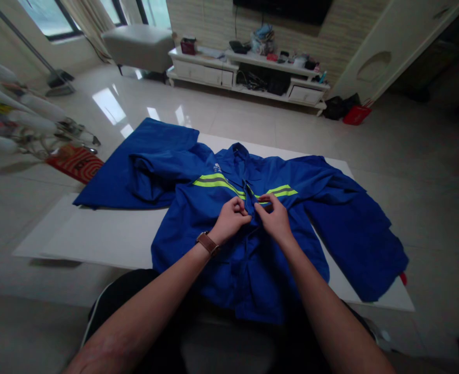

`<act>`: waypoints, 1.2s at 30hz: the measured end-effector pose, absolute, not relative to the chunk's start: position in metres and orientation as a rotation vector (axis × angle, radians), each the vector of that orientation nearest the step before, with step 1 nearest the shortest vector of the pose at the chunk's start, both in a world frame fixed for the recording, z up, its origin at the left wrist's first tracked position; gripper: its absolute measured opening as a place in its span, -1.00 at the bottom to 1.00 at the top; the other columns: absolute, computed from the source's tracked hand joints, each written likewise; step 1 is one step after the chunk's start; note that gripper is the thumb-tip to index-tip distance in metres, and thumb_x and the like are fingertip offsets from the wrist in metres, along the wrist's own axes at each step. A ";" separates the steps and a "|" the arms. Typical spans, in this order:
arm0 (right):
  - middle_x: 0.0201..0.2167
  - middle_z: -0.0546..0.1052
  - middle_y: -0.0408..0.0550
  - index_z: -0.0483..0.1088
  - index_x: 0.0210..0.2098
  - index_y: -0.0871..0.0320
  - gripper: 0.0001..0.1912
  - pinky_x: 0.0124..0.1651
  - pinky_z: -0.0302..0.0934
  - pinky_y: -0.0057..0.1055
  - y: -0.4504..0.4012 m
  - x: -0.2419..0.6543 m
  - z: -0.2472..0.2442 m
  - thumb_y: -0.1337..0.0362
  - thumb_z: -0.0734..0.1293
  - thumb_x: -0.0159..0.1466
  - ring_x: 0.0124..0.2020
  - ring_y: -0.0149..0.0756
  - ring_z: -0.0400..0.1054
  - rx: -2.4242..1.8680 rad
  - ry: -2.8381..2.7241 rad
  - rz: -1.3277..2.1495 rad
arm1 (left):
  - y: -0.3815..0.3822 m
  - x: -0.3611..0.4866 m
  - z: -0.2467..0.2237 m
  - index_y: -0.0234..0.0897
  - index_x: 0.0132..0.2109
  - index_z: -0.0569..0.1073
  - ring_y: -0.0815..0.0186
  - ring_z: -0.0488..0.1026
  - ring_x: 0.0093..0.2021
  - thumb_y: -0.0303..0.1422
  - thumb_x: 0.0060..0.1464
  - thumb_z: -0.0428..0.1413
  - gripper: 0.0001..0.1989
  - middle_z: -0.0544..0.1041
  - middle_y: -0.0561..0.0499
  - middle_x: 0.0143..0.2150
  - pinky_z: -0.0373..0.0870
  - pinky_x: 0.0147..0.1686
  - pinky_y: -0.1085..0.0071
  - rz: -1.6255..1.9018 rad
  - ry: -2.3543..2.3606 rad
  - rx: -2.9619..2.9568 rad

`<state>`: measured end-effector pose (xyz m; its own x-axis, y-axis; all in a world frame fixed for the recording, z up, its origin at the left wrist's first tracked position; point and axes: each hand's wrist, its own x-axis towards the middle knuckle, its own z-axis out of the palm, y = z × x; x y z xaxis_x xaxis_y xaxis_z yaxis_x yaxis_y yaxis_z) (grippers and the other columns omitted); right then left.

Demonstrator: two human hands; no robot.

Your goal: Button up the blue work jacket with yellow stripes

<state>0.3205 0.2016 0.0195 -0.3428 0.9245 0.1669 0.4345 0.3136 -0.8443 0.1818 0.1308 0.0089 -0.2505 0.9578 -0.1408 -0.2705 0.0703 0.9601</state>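
A blue work jacket (206, 223) with yellow-green reflective stripes lies spread out, its collar pointing away from me. My left hand (232, 217), with a brown watch strap (208, 243) at the wrist, pinches the front opening just below the stripe. Opposite it, my right hand (272, 215) has thumb and index finger closed on the other side of the same opening. The fingertips of both hands are a small gap apart. Any button or fastener between them is too small to make out.
Under the jacket is a white table (108, 236). More blue cloth lies at the left (112, 176) and right (354, 244). A red bag (77, 163) is beyond the left edge. A white TV cabinet (201, 70) and a pale stool (139, 49) stand farther back.
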 end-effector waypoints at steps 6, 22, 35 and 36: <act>-0.26 0.57 -0.08 0.41 -0.05 0.07 -0.62 -0.17 0.29 -0.31 0.219 0.327 0.011 0.35 0.30 0.11 -0.33 -0.24 0.44 -1.306 -2.032 0.850 | 0.125 0.187 0.003 -0.26 -0.28 0.29 0.49 0.33 -0.54 -0.46 -0.13 0.23 -0.72 0.43 0.17 -0.50 0.24 -0.47 0.55 1.180 1.218 0.934; -0.63 0.44 -0.17 0.57 -0.36 0.16 -0.70 -0.48 0.11 -0.43 0.208 0.337 0.017 0.30 0.25 -0.02 -0.60 -0.33 0.24 -1.321 -1.862 1.031 | 0.129 0.156 -0.020 -0.20 -0.36 0.49 0.13 0.47 -0.27 -0.39 0.05 0.25 -0.92 0.39 0.01 -0.53 0.26 0.00 0.32 1.021 1.892 1.428; -0.63 0.45 -0.19 0.60 -0.26 0.19 -0.69 -0.40 0.17 -0.42 0.197 0.330 0.015 0.25 0.31 0.06 -0.60 -0.35 0.25 -1.276 -2.065 0.954 | 0.134 0.173 -0.046 -0.21 -0.40 0.60 0.17 0.48 -0.27 -0.46 0.13 0.16 -0.83 0.50 -0.12 -0.32 0.23 -0.19 0.37 0.856 1.927 1.558; -0.65 0.44 -0.20 0.60 -0.23 0.20 -0.67 -0.41 0.16 -0.42 0.197 0.330 0.015 0.25 0.31 0.07 -0.61 -0.34 0.25 -1.280 -2.074 0.945 | 0.135 0.173 -0.045 -0.20 -0.41 0.59 0.17 0.47 -0.27 -0.48 0.10 0.18 -0.84 0.50 -0.10 -0.35 0.23 -0.19 0.37 0.910 1.922 1.522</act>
